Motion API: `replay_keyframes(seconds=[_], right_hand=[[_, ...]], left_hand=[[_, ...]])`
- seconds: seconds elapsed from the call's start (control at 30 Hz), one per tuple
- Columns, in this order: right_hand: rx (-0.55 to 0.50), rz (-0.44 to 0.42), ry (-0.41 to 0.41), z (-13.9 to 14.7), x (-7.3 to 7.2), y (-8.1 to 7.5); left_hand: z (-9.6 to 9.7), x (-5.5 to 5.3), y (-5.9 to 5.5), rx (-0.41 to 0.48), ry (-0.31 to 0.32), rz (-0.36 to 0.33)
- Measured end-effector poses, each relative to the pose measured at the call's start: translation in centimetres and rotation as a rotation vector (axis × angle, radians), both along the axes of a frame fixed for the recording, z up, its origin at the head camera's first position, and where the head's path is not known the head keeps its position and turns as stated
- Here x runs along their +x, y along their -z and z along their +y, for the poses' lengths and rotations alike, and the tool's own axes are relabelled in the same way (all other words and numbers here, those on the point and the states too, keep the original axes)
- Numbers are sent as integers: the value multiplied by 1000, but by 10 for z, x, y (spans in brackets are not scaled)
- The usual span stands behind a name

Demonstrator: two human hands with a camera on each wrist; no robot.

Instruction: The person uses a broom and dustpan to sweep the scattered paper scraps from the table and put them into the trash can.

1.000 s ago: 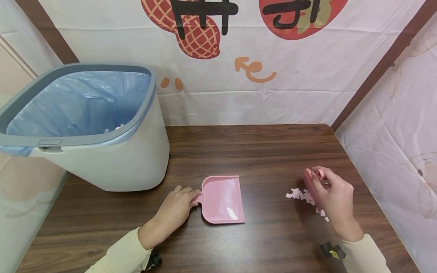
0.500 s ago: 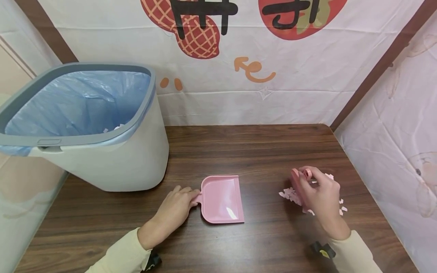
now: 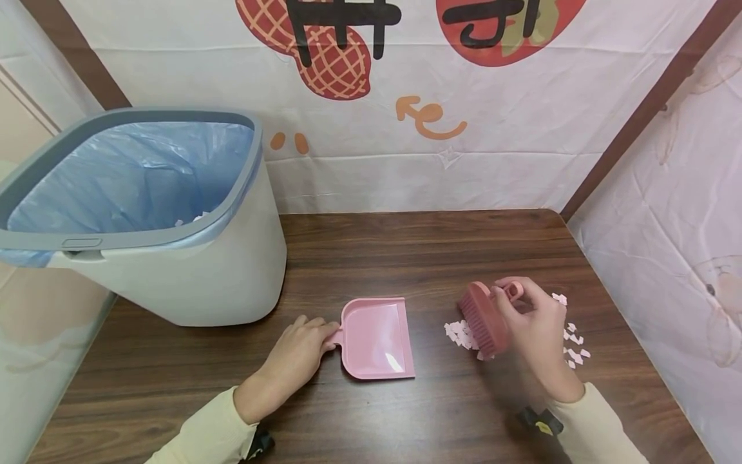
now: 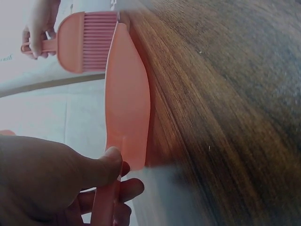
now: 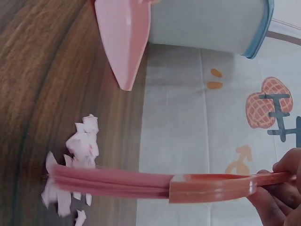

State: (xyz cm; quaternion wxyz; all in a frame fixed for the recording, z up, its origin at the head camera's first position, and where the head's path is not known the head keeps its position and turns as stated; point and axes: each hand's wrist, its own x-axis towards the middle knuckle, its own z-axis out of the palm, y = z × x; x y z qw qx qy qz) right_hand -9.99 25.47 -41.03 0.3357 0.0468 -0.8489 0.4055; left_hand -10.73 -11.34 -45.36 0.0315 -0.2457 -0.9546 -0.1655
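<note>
My left hand [image 3: 295, 361] grips the short handle of a pink dustpan [image 3: 373, 338], which lies on the table with its wide lip facing right. In the left wrist view the thumb presses along the top of the dustpan's handle [image 4: 106, 200]. My right hand [image 3: 536, 322] pinches the handle of a pink hand brush [image 3: 487, 319], tilted with its bristles down and to the left. Those bristles [image 5: 108, 181] touch a small heap of pale pink paper scraps [image 3: 460, 335], between the brush and the dustpan.
Several loose paper scraps [image 3: 574, 354] lie right of my right hand. A white bin [image 3: 237, 277] with a grey rim and blue liner [image 3: 156, 167] stands at the left, with a few scraps inside. A printed cloth [image 3: 371, 183] hangs behind the wooden table [image 3: 417, 251].
My right hand has moved left with the brush, sweeping the heap of scraps closer to the dustpan. Some scraps now show behind it on the right. The left hand and dustpan have stayed put.
</note>
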Motion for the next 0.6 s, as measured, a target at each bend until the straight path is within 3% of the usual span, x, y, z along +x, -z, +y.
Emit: replay_keyframes(seconds=[0.2, 0.37, 0.5, 0.6], right_hand=[[-3, 50, -24, 8, -2, -10], [2, 45, -165, 19, -8, -14], [82, 65, -237, 26, -16, -7], [164, 85, -226, 27, -19, -1]], left_hand=[[1, 0, -1, -1, -9, -18], [1, -2, -1, 0, -13, -31], [1, -1, -1, 0, -11, -28], [1, -1, 0, 3, -7, -20]])
